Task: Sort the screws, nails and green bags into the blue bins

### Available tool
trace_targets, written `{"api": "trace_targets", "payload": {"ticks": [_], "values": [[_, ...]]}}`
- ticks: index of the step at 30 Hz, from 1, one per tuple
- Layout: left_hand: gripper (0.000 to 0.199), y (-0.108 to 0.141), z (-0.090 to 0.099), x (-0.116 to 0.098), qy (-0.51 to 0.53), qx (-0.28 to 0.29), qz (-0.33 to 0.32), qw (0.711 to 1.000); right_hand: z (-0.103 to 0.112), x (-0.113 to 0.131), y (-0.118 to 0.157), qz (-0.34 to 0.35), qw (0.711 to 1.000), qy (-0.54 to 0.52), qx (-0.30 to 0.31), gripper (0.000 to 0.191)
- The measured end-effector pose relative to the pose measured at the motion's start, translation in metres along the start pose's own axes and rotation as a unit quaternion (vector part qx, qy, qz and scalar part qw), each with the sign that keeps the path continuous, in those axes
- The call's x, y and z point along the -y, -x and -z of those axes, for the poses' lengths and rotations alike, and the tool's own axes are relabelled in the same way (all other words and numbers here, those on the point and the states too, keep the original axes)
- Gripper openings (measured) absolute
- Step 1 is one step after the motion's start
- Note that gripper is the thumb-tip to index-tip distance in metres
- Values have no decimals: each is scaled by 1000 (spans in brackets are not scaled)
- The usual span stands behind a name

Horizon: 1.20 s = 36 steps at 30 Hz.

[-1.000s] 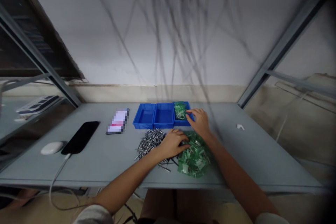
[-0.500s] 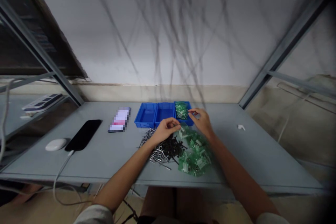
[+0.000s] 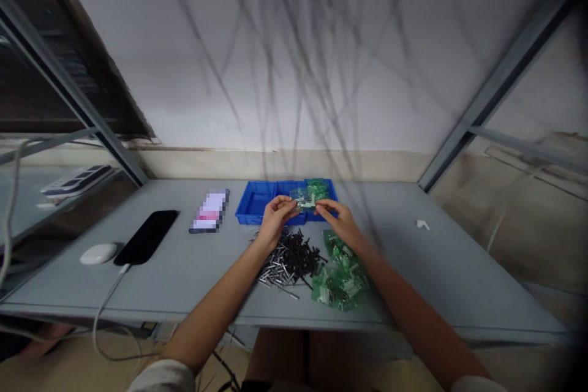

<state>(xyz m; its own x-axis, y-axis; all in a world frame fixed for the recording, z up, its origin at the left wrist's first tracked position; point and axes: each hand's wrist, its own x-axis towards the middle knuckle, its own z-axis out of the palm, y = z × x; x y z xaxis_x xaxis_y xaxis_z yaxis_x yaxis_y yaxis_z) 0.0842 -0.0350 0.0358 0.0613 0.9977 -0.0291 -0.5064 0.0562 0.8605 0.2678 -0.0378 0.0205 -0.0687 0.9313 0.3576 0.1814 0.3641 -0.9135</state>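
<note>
Between my two hands, in front of the blue bins, I hold up a small clear green plastic bag [image 3: 303, 198] with pale and metal parts inside. My left hand [image 3: 277, 215] pinches its left end. At the right end the fingers of my right hand [image 3: 337, 220] are closed on it. Behind the hands stands a row of three joined blue bins [image 3: 255, 219]; the right one holds similar green bags [image 3: 318, 187]. Below my hands lie a pile of black screw-like pieces [image 3: 298, 256], silvery metal pins [image 3: 274, 272] and a heap of green bags [image 3: 342, 282].
To the left lie a phone with a lit screen [image 3: 210, 211], a dark phone [image 3: 147, 237] on a white cable, and a white rounded case [image 3: 98, 253]. A white earbud [image 3: 422, 224] rests on the right of the grey table [image 3: 441, 282]. Metal posts rise at both sides.
Both hands have come together over the bins' front. The small bag has risen from the top of the heap, and my right hand has moved from the right bin onto its end.
</note>
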Motion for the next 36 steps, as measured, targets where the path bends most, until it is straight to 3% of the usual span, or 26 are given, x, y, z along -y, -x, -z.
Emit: {"api": "trace_targets", "payload": {"ticks": [8,15,20,27,36], "values": [[41,0,1,5,-53,23,-20,998,1,-1,-5,-63,996,-61,-23,34],[29,-3,5,5,-231,12,-159,960,5,-1,-6,-61,996,-63,-22,32],[33,-4,5,8,-217,29,-149,964,7,-3,-7,-57,997,-59,-8,32],[51,0,1,6,-194,22,-123,973,10,-6,-7,-63,994,-69,-59,36],[47,0,2,10,-196,28,-102,975,8,-6,-6,-36,996,-58,-58,36]]}}
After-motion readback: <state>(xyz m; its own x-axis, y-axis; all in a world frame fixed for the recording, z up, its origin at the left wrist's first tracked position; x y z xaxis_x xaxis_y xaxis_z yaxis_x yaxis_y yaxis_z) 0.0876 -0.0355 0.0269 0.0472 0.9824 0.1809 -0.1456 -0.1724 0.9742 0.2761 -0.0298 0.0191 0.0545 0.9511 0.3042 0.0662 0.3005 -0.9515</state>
